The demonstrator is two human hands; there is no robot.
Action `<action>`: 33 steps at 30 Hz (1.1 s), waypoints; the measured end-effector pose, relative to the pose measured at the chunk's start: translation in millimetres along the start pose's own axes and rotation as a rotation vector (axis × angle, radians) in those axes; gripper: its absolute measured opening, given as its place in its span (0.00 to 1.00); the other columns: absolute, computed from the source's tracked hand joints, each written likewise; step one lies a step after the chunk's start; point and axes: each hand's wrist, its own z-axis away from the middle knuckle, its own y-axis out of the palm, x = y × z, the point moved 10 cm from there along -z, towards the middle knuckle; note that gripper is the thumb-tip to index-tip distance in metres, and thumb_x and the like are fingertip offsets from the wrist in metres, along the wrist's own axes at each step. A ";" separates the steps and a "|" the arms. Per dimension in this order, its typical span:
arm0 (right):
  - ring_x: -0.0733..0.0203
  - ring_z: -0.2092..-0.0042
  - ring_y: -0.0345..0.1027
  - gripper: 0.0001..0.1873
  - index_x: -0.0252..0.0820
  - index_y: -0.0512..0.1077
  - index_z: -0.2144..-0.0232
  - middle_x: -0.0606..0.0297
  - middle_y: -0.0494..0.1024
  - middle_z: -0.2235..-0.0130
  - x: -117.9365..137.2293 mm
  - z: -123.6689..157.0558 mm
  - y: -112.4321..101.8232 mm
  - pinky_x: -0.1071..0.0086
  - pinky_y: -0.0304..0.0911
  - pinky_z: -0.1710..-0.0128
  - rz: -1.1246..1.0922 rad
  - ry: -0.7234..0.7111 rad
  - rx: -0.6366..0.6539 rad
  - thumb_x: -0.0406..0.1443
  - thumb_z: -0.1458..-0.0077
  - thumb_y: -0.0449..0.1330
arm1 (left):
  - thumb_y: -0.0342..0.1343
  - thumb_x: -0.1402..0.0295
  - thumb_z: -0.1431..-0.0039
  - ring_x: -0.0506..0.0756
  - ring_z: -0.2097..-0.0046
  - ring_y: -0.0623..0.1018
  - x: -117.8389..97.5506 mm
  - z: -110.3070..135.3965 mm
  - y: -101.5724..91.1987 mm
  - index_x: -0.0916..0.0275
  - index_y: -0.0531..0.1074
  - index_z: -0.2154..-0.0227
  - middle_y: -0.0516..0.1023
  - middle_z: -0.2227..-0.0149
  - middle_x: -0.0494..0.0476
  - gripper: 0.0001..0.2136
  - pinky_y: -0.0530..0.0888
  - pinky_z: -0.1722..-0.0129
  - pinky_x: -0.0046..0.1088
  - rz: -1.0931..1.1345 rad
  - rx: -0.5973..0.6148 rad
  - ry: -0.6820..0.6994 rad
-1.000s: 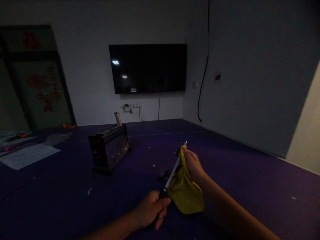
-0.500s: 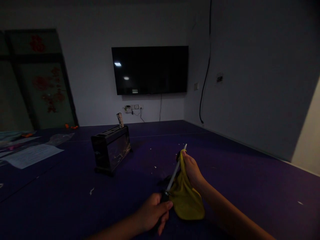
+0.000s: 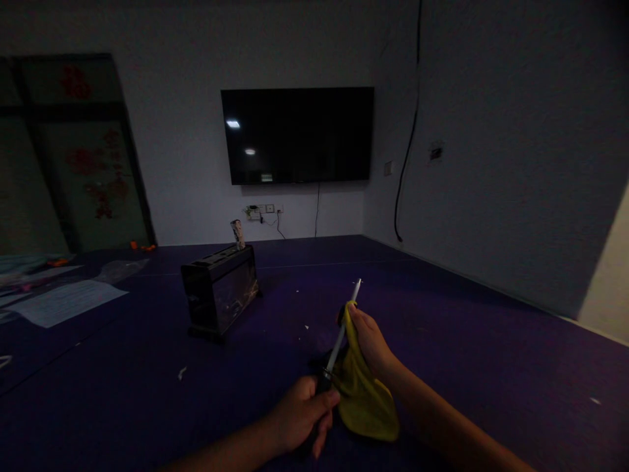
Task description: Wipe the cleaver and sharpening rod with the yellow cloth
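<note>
My left hand [image 3: 305,414] is closed around the dark handle of what looks like a sharpening steel [image 3: 336,348], a slim grey rod with a collar at the handle. The rod slants up and away from me, its pale tip bare. My right hand [image 3: 369,339] pinches a yellow cloth [image 3: 367,408] around the rod below the tip; the rest of the cloth hangs down beside the rod. Ahead to the left stands a black slotted holder [image 3: 230,298], resembling a knife block, with a mottled handle [image 3: 238,235] sticking up from its top.
The purple surface [image 3: 466,354] carries small white scraps. Papers [image 3: 69,303] and a clear plastic bag [image 3: 120,270] lie at the left. A television [image 3: 299,134] hangs on the far wall above sockets, and a black cable [image 3: 407,151] runs down the right wall.
My right hand and the cloth have slid down the rod toward the handle, so more of the tip shows. The left hand keeps its hold; the view has shifted slightly.
</note>
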 end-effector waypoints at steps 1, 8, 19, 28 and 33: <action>0.68 0.81 0.51 0.25 0.40 0.65 0.80 0.72 0.61 0.83 0.2 -0.2 0.1 0.72 0.48 0.82 -0.014 0.004 0.001 0.57 0.60 0.57 | 0.50 0.46 0.54 0.45 0.89 0.63 0.4 0.1 -0.6 0.63 0.59 0.78 0.60 0.86 0.43 0.22 0.55 0.89 0.20 -0.009 -0.002 0.000; 0.68 0.81 0.53 0.23 0.41 0.65 0.81 0.72 0.64 0.83 4.4 -4.3 -8.2 0.73 0.50 0.81 -0.057 -0.030 -0.033 0.55 0.61 0.59 | 0.47 0.45 0.53 0.45 0.88 0.62 -3.5 0.6 -0.9 0.62 0.58 0.81 0.59 0.88 0.43 0.22 0.56 0.88 0.21 -0.085 0.003 0.012; 0.69 0.84 0.54 0.24 0.42 0.63 0.81 0.74 0.63 0.86 14.7 -11.7 -35.8 0.73 0.51 0.84 -0.147 0.030 -0.172 0.55 0.63 0.61 | 0.45 0.45 0.51 0.45 0.89 0.61 -8.2 5.0 4.6 0.62 0.56 0.86 0.58 0.90 0.45 0.24 0.53 0.88 0.20 -0.233 0.055 0.004; 0.68 0.84 0.54 0.27 0.40 0.67 0.80 0.72 0.62 0.86 16.7 -11.0 -38.8 0.72 0.52 0.84 -0.119 0.020 -0.207 0.59 0.64 0.58 | 0.47 0.45 0.53 0.45 0.88 0.62 1.6 4.8 4.3 0.63 0.57 0.87 0.58 0.89 0.45 0.24 0.53 0.89 0.19 -0.174 0.063 -0.030; 0.67 0.83 0.53 0.27 0.40 0.68 0.79 0.72 0.62 0.85 19.2 -9.6 -32.0 0.72 0.51 0.84 -0.077 -0.021 -0.171 0.59 0.62 0.57 | 0.48 0.44 0.55 0.44 0.89 0.61 -1.0 6.4 5.6 0.63 0.58 0.86 0.58 0.88 0.44 0.24 0.55 0.90 0.19 -0.113 0.049 -0.007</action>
